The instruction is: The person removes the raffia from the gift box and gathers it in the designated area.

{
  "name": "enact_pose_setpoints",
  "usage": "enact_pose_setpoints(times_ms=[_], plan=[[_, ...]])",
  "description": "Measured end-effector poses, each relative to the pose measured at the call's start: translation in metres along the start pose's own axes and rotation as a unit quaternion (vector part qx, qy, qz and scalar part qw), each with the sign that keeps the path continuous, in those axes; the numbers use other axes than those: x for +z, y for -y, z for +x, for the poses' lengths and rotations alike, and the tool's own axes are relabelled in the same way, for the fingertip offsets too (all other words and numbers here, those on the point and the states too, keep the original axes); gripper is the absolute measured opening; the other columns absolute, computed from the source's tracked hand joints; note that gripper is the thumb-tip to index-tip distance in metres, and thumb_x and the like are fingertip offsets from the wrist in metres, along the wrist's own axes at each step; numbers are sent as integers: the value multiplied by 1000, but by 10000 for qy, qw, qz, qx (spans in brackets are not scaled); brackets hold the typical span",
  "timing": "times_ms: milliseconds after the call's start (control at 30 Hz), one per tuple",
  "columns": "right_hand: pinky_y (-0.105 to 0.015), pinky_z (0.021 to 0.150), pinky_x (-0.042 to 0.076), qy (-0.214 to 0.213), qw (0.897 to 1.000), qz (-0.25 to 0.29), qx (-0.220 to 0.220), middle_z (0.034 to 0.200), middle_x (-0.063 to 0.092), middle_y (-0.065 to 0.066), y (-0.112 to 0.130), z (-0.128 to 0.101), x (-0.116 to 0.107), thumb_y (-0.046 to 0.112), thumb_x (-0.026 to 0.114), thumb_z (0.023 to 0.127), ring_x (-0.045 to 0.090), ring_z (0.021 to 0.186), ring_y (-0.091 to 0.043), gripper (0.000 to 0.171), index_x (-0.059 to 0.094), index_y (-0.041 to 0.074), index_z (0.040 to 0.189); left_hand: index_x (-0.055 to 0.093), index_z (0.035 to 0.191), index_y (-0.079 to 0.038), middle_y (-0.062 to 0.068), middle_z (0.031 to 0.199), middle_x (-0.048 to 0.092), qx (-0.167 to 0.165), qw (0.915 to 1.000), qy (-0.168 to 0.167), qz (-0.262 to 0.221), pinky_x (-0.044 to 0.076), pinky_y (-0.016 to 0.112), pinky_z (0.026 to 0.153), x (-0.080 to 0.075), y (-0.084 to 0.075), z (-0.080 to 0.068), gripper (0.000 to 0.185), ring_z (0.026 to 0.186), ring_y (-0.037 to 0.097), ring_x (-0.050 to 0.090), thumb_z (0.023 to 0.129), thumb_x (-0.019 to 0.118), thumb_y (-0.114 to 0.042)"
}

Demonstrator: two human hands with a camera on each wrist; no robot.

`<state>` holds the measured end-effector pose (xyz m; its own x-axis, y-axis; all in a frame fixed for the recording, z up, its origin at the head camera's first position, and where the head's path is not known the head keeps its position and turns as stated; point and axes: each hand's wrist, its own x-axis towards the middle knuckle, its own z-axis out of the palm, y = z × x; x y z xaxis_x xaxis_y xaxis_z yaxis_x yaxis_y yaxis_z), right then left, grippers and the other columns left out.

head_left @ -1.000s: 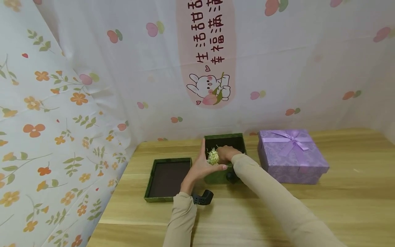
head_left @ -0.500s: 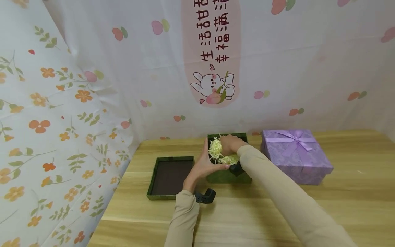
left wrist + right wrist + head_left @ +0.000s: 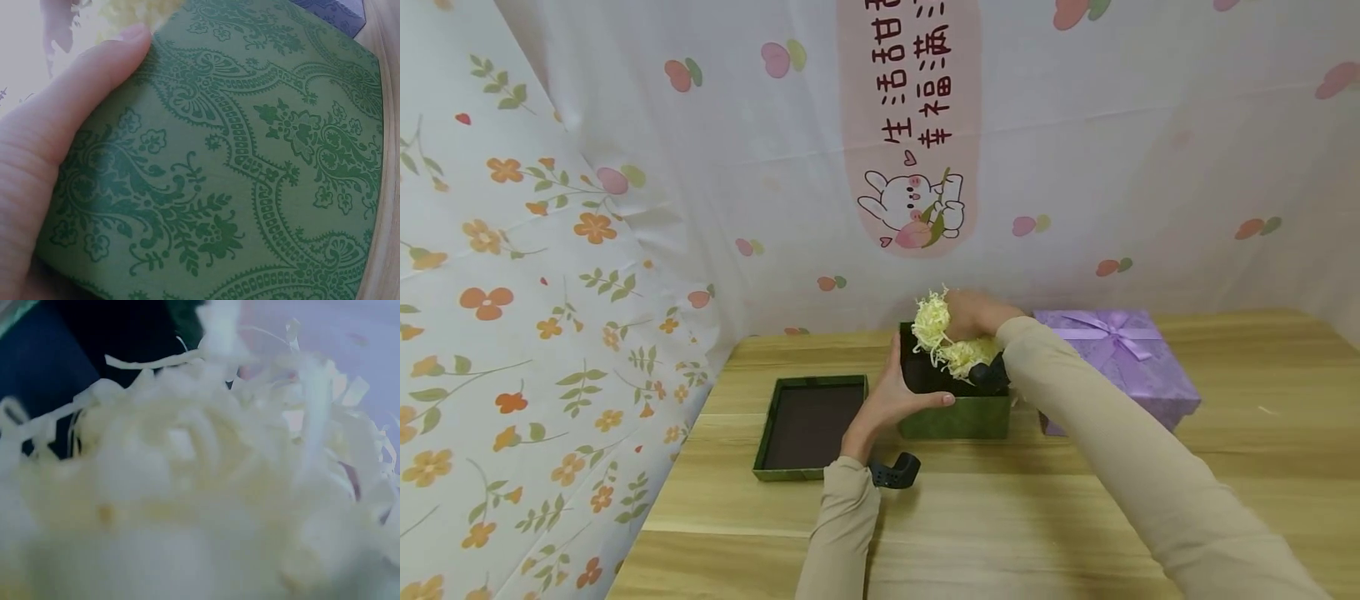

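Head view shows right hand pinching paper shreds; left hand fingers grip the green box.

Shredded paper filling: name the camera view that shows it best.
The head view: the shredded paper filling shows whole, gripped by the right hand above the green box. The right wrist view is a blurred close-up of strands; the left wrist view catches only a pale scrap at the top edge.

green damask box, pale yellow shreds, lilac box.
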<state>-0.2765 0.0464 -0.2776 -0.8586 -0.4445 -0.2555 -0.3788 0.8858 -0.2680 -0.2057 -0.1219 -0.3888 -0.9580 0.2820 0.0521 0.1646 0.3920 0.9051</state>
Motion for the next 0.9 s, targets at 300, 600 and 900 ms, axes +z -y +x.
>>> enact_pose_setpoints(times_ms=[300, 600, 900], plan=[[-47, 94, 41, -451, 9981, 49, -410, 125, 49, -29, 0, -20, -19, 19, 68, 80, 49, 111, -41, 64, 42, -15, 129, -16, 144, -40, 0, 155, -11, 52, 10000, 19, -8, 23, 55, 105, -1, -1, -1, 122, 140, 29, 4, 66, 77, -57], [-42, 76, 47, -1031, 9891, 332, -996, 92, 57, -20, 0, -54, -20, 0, 58, 70, 54, 78, -30, 31, 54, -9, 100, -17, 143, -42, -2, 154, -11, 36, 10000, 5, -44, 23, 53, 106, 0, -2, -1, 124, 140, 27, 3, 65, 79, -54], [-44, 76, 48, -1552, 9766, 502, -1401, 101, 57, -22, 4, -95, -8, -7, 62, 61, 52, 75, -28, 52, 53, -13, 112, -16, 145, -39, 3, 155, -10, -53, 10000, 20, -9, 23, 54, 105, 0, -1, 0, 127, 140, 28, 3, 62, 79, -59]])
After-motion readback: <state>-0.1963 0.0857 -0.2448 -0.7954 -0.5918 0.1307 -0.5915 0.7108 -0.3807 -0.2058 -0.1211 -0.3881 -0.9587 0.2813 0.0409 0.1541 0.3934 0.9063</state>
